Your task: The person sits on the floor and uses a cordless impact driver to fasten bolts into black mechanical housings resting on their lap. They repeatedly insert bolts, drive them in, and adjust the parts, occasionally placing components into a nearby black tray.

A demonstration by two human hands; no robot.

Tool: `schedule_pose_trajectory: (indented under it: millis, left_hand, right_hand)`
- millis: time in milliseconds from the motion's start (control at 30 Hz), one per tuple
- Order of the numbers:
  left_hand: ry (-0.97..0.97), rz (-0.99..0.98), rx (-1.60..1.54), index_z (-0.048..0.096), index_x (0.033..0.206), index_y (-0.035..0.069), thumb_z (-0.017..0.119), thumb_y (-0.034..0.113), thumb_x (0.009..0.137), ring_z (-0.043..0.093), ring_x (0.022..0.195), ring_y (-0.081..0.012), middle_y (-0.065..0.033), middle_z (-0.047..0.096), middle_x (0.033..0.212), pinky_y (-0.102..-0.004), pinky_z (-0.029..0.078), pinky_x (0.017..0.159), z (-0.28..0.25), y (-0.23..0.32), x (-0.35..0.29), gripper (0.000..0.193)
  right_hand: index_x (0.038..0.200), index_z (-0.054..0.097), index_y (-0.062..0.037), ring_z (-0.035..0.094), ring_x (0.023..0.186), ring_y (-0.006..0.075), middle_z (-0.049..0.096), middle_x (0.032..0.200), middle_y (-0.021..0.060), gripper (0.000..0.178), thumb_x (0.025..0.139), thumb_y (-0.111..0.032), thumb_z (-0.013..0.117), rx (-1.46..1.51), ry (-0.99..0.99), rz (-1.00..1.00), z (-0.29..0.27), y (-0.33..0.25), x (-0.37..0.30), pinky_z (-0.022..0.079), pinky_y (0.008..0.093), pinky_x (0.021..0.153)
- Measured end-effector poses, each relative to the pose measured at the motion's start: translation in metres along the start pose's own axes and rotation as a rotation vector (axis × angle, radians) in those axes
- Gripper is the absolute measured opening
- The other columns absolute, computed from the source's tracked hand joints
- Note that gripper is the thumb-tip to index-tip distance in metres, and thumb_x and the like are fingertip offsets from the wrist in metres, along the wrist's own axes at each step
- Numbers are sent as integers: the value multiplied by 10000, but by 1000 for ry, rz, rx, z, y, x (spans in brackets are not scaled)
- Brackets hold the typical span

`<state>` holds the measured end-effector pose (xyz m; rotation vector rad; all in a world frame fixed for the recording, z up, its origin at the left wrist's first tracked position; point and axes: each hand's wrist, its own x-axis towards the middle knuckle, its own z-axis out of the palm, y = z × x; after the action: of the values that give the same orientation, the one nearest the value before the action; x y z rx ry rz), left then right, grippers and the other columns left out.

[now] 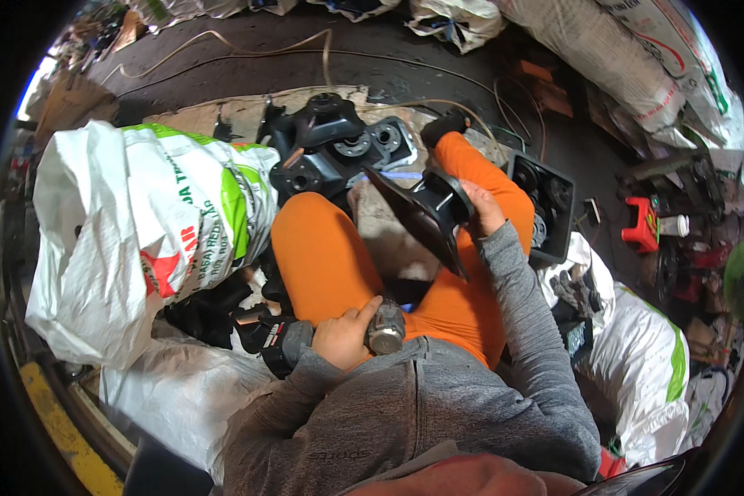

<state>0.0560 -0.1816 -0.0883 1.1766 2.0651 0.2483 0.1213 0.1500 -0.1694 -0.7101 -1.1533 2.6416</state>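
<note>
Black part: While the right hand (484, 211) grips it by its round hub, the flared black part (422, 215) sits tilted at the centre of the frame, its broad flat side spreading left of the fingers.
Right hand: closed around the hub's edge, fingers curled, at the right of centre; the part is touching the hand, directly in its grasp.
Left hand: wrapped round the power tool (385, 331) low in the frame, just left of centre, the tool's metal nose pointing right. Whether a finger presses the trigger, I can't tell.
Progress: mid-job, by my reading! Part in one hand, tool in the other, and the two well apart; whether this part is finished doesn't show.
Left over: more black parts (339, 124) lie at upper centre, and round pieces (540, 230) fill out the crate (560, 240) at right; which of those are done, nobody could call from here.
</note>
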Motion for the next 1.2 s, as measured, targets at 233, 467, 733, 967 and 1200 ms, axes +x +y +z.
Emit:
schedule_pose_trajectory:
  millis: [233,467,733,967,1200]
  left_hand:
    - [-71,-12,-64,392,1444,174,751,223,712,585,1088,-366,-189,598,1183,-489,446,927,-6,6,-7,817]
    - [188,380,-150,501,1367,102,724,271,804,604,1078,-279,-95,602,1276,-423,455,890,-90,-13,-72,628]
    - [887,-584,254,657,1120,-39,598,100,904,645,927,-203,-150,690,1060,-335,491,885,-387,-127,-159,264]
    - [620,-542,414,643,1146,-34,593,141,913,634,967,-210,-149,681,1087,-333,474,913,-394,-308,-37,296]
    - [634,-528,534,629,1171,-30,587,181,921,624,1008,-216,-148,671,1113,-332,458,941,-418,-292,25,330]
  right_hand:
    - [1158,644,-26,677,847,238,699,893,123,649,739,-505,769,-1281,130,-240,77,-16,169,530,334,773]
    - [1270,525,-202,669,958,331,691,1054,142,523,822,-413,695,-1795,-70,-249,155,88,213,524,456,815]
    - [1320,539,-197,656,988,354,688,1056,173,584,799,-394,717,-1420,-73,-209,94,117,170,499,472,870]
    - [1052,717,-169,661,804,142,699,830,62,245,857,-315,691,-868,404,-284,-16,24,-66,515,298,768]
    - [1005,728,-40,647,760,135,717,891,74,330,833,-320,713,-512,1197,105,-200,53,-401,518,289,686]
